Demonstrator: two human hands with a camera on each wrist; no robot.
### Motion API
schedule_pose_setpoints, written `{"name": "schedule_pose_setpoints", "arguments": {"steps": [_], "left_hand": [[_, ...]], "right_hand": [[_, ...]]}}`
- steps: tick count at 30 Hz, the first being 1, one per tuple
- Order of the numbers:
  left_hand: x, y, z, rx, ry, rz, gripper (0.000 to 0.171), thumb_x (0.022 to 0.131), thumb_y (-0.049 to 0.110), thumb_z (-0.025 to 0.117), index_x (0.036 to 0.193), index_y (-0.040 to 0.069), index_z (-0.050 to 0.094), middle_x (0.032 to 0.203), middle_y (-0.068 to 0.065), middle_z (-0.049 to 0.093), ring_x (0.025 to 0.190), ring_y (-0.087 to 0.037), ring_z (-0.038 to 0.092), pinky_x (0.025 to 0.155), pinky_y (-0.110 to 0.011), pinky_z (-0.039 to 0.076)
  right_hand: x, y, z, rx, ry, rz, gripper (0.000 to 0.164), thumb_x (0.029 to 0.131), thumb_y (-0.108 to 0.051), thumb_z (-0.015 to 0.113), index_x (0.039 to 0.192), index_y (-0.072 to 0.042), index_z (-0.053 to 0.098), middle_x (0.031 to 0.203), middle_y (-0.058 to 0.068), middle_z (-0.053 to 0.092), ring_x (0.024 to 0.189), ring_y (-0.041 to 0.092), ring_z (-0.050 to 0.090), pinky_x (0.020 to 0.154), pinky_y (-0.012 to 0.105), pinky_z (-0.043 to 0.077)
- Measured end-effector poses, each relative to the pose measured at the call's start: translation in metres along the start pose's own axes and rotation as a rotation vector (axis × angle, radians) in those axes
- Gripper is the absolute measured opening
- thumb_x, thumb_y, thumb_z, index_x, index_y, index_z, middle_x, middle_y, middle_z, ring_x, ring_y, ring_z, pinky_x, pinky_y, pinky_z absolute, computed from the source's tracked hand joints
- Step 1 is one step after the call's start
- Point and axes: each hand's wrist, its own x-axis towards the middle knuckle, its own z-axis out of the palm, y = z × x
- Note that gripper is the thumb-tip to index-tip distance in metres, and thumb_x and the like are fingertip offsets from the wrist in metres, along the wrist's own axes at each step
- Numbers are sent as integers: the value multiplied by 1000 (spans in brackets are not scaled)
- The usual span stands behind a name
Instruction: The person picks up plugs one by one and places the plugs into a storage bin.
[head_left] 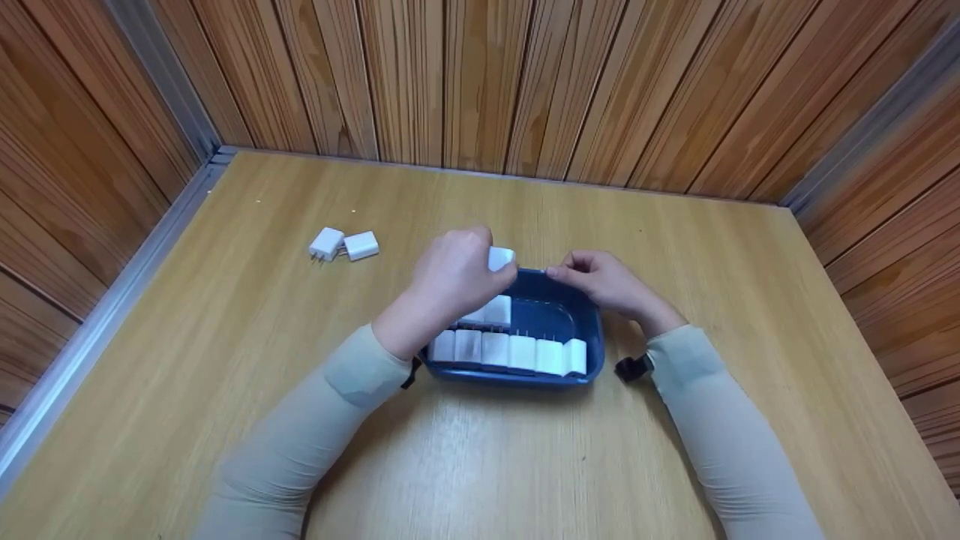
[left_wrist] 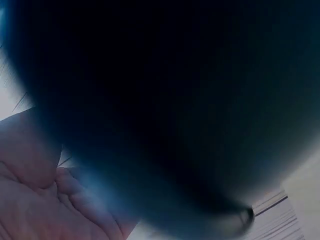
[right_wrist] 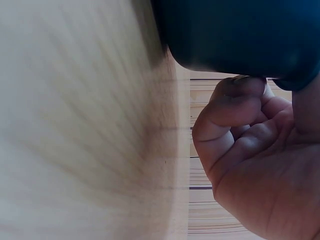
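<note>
My left hand (head_left: 454, 270) grips a white plug-in charger (head_left: 501, 258) over the far left part of a blue plastic tub (head_left: 598, 356). Inside the tub, a row of white chargers (head_left: 495, 350) lines the near side with prongs pointing away from me. A second, shorter row (head_left: 497, 309) lies behind it, partly hidden by the left hand. My right hand (head_left: 611, 286) pinches the tub's far right rim, its fingers curled against the outer wall in the right wrist view. The dark tub wall (left_wrist: 175, 100) fills most of the left wrist view, beside the palm (left_wrist: 30, 195).
Two more white chargers, one upright (head_left: 327, 244) and one lying flat (head_left: 361, 246), rest close together on the wooden table (head_left: 480, 465) to the left. Wood-panelled walls (head_left: 480, 82) border the table at the back and on both sides.
</note>
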Motion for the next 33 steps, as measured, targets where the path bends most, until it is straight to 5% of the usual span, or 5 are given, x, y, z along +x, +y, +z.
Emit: {"name": "schedule_pose_setpoints", "arguments": {"steps": [5, 18, 33], "left_hand": [[-1, 4, 7, 26, -35, 15, 31, 105, 36, 77, 111, 5, 76, 71, -4, 61, 60, -19, 62, 56, -28, 47], [-2, 15, 7, 21, -203, -76, 31, 106, 37, 77, 118, 8, 75, 75, -5, 64, 61, -20, 65, 56, -28, 49], [2, 30, -4, 47, -279, -28, 21, 106, 32, 77, 104, 11, 81, 72, -5, 65, 63, -19, 67, 57, -28, 49]], "right_hand": [[0, -1, 1, 8, 4, 5, 50, 107, -61, 69, 110, -12, 75, 104, 11, 72, 101, 32, 61, 89, 45, 47], [0, -1, 1, 22, 5, 26, 49, 107, -60, 69, 111, -11, 75, 106, 10, 71, 103, 32, 60, 91, 43, 46], [3, 1, 0, 11, -3, 34, 55, 105, -66, 69, 113, -12, 75, 106, 12, 69, 103, 33, 60, 91, 44, 47]]}}
